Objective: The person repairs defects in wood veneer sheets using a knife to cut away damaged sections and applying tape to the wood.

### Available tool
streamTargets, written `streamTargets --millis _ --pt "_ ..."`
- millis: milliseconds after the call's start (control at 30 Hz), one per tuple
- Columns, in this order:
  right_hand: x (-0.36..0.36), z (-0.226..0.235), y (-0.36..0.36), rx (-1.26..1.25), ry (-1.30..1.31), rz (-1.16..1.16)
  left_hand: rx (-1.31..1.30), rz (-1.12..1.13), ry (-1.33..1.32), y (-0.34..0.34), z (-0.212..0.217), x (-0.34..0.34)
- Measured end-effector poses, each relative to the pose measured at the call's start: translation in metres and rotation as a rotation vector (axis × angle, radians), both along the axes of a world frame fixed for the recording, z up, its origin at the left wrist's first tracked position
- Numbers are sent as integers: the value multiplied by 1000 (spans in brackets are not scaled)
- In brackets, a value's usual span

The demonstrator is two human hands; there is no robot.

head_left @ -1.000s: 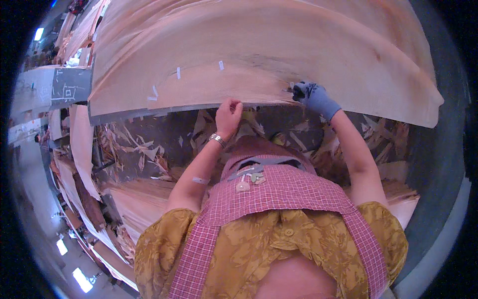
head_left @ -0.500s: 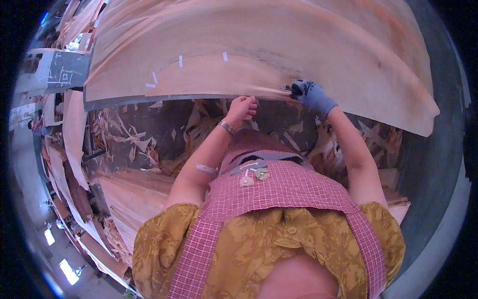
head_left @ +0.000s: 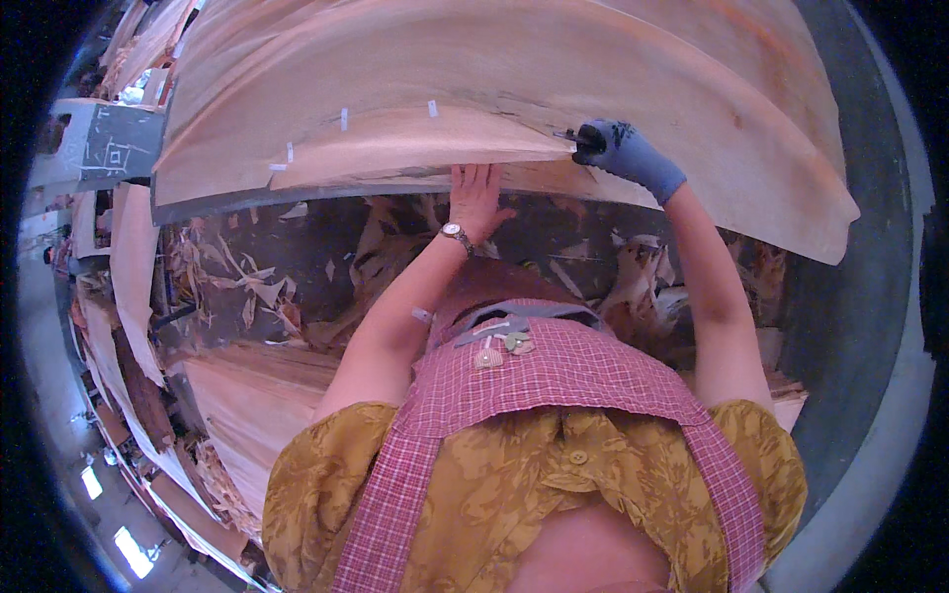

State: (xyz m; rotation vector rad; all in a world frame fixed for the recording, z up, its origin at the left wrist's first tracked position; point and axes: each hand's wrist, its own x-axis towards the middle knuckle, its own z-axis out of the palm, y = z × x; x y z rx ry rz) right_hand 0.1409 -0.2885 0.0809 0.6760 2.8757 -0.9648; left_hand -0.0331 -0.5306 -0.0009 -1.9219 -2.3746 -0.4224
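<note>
A large thin sheet of wood veneer (head_left: 633, 79) spreads before me. On its near edge lies a lighter veneer strip (head_left: 415, 148), tapering toward the right and marked by short white tape pieces. My left hand (head_left: 477, 203), bare with a watch at the wrist, lies flat at the sheet's near edge, fingers stretched forward, the tips at the strip. To its right, my right hand (head_left: 628, 156), in a blue-grey glove with dark fingers, is closed round a thin dark tool (head_left: 566, 135) pointing left. The tool's kind is hidden by the glove. The strip's right end meets the gloved fingertips.
Torn veneer scraps (head_left: 257, 282) litter the floor below the sheet's edge. A stack of veneer (head_left: 237, 395) lies at the lower left. More long sheets (head_left: 133, 277) run along the left side, near a grey-blue panel (head_left: 124, 143) with white marks.
My left hand has gone from curled at the edge to flat on the sheet, fingers forward. My right hand has moved up and away from the edge. The strip's right end has shifted with it.
</note>
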Motion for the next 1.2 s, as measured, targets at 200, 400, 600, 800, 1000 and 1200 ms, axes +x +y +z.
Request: streamTargets --millis 200,400,600,800,1000,1200 --pt "72 -54 21 346 168 -532 -48 -97 -53 1 -25 -9" --pt "115 -103 15 661 -17 -823 242 -218 59 0 -16 -17" --pt "128 -124 26 696 91 -807 16 -145 9 -18 -15 -2" --pt "133 -127 32 727 148 -800 -343 169 -274 -62 -11 -7" --pt "119 -111 23 619 200 -709 -713 498 -490 -221 -134 -62" --pt "116 -111 20 558 103 -794 -844 562 -845 -278 -126 -48"
